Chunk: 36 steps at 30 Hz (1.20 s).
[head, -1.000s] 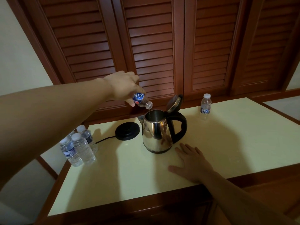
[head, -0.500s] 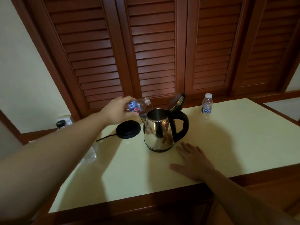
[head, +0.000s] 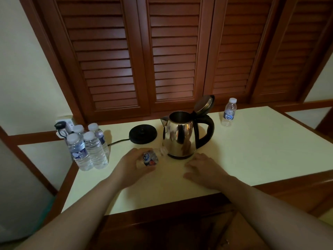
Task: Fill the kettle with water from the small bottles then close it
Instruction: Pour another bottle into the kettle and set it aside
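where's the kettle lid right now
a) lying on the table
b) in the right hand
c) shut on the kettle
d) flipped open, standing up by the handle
d: the lid stands tipped up at the hinge above the black handle, and the kettle mouth is open.

Steel kettle (head: 180,137) upright mid-tabletop toward back edge, lid (head: 204,104) hinged open. Uncapped bottle (head: 150,158) tilted at kettle's front-left. Four capped bottles (head: 88,148) clustered at left edge; one (head: 229,112) near back edge.
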### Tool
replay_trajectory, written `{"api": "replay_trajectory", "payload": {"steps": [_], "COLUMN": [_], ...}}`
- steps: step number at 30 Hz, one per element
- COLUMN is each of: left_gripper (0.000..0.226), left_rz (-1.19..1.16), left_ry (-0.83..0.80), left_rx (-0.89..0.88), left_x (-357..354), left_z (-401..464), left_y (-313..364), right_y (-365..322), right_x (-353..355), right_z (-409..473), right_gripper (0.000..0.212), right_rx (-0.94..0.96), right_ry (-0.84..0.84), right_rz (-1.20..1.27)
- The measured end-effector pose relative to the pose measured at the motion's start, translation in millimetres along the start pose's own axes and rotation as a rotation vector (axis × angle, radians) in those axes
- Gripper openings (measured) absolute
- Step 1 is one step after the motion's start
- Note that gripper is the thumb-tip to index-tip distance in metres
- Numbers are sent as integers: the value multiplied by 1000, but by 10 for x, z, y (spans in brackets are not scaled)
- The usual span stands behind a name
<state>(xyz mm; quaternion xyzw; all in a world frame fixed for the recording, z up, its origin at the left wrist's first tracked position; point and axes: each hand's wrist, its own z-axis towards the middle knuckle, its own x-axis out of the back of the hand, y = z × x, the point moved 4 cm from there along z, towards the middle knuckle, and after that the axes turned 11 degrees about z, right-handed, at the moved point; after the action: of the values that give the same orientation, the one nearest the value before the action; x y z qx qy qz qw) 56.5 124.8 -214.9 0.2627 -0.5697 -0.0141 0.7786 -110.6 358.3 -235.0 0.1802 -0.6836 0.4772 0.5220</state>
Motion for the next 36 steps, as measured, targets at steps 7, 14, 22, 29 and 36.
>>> {"api": "replay_trajectory", "payload": {"steps": [7, 14, 22, 29, 36], "left_gripper": [59, 60, 59, 57, 60], "left_rz": [-29, 14, -21, -76, -4], "left_ry": [-61, -103, -137, -150, -48], "left_rx": [-118, -202, -236, -246, -264], "left_x": [-53, -143, -166, -133, -167], "left_z": [-22, 105, 132, 150, 198], "left_y": [128, 225, 350, 605, 1034], "right_y": [-201, -459, -387, -299, 42], "right_x": [124, 315, 426, 681, 754], "right_z": [-3, -28, -131, -236, -244], "right_gripper": [21, 25, 25, 26, 35], "right_rx": [53, 71, 23, 120, 11], "right_ry": [183, 284, 212, 162, 144], "right_rz": [304, 554, 753, 816, 619]}}
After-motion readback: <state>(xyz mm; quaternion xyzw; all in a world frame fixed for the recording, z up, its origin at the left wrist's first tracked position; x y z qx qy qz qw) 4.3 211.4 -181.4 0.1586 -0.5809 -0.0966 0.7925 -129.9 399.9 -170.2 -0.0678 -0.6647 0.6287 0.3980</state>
